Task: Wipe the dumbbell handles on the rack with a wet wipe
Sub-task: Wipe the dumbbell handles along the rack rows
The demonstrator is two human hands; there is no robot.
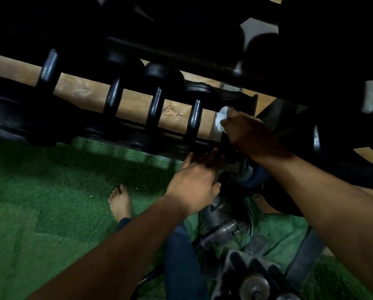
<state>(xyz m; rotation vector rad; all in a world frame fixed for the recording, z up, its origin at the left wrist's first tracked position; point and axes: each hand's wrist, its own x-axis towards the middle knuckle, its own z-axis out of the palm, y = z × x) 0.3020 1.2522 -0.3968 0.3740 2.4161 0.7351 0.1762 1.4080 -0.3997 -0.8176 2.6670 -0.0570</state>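
A row of black dumbbells lies across a black rack (205, 146), their glossy handles (195, 118) pointing toward me. My right hand (244, 129) grips a white wet wipe (221, 119) wrapped around the rightmost handle, which the hand and wipe hide. My left hand (195, 180) reaches to the rack's front rail, its straight fingers resting on the near end of a dumbbell. The scene is dim and the rack's upper tier is almost black.
Green artificial turf (51, 202) covers the floor. My bare foot (120, 202) stands on it left of my arms. Metal gear, a chrome bar and small plates (255, 284) lie on the floor below the rack's right end. A wooden board (135, 102) runs behind the handles.
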